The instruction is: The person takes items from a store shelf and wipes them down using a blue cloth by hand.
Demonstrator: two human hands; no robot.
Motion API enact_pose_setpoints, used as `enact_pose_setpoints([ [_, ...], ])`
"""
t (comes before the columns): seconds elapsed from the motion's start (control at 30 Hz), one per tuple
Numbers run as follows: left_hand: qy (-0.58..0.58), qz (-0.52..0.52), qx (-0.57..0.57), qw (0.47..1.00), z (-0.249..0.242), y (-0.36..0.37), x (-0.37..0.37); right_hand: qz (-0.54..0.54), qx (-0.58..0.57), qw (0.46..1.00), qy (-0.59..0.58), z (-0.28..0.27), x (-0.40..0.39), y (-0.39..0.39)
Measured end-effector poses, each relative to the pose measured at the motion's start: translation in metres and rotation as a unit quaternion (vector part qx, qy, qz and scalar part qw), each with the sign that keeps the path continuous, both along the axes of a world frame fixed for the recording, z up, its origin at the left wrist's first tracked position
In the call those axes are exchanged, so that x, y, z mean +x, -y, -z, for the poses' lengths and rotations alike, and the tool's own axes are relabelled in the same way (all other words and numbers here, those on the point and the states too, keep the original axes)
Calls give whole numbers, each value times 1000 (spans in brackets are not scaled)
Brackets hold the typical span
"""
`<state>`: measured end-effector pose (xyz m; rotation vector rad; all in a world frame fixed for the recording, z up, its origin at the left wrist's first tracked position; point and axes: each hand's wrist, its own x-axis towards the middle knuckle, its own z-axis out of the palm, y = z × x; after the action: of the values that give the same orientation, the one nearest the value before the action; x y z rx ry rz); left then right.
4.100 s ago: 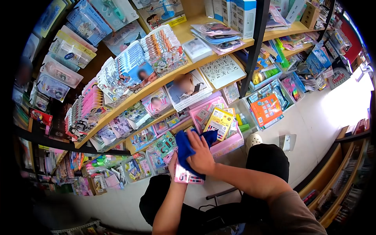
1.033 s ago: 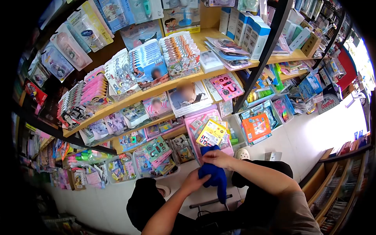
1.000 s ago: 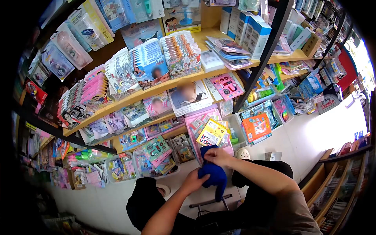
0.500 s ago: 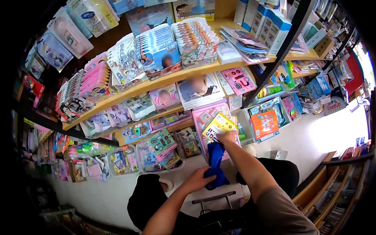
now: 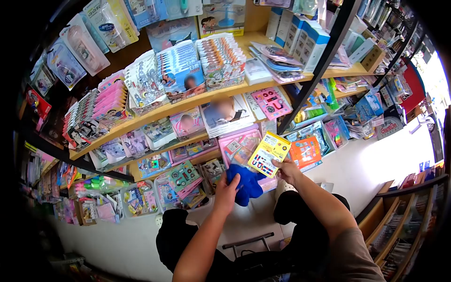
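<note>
left hand point(image 5: 227, 193) bunches soft blue cloth point(image 5: 244, 183); right hand point(image 5: 287, 170) grips flat yellow packet point(image 5: 268, 153).

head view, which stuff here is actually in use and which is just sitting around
In use:
- blue cloth, gripped in the left hand
- yellow pack, held by its lower edge in the right hand

Just sitting there:
- orange pack in its bin
- pink pack on the wooden shelf
- white and blue boxes on the top shelf
</note>
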<state>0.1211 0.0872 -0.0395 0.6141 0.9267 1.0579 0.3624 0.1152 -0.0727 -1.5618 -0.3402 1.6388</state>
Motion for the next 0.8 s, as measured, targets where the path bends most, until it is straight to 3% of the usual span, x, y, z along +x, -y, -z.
enact_pose_setpoints([
  [0.13,-57,107,-12,993,-3,-15,8,-37,45,998,37,-40,6,24],
  [0.23,-179,79,-67,978,-5,-10,19,-43,81,995,29,-58,-12,40],
  [0.37,53,87,-131,986,0,-2,11,-86,155,982,68,-62,-50,48],
  [0.4,44,61,-128,989,2,1,8,-104,182,977,47,-65,-59,48],
  [0.53,46,53,-97,993,5,1,-26,-154,207,949,181,-43,-69,28],
  [0.63,18,42,-95,994,-2,7,-45,-158,305,929,137,-63,-62,4],
  [0.67,-1,45,-101,994,7,9,-54,-135,309,941,35,-67,-64,-3],
  [0.8,-63,52,-96,992,1,21,-63,-242,260,934,49,-77,-66,-9],
])
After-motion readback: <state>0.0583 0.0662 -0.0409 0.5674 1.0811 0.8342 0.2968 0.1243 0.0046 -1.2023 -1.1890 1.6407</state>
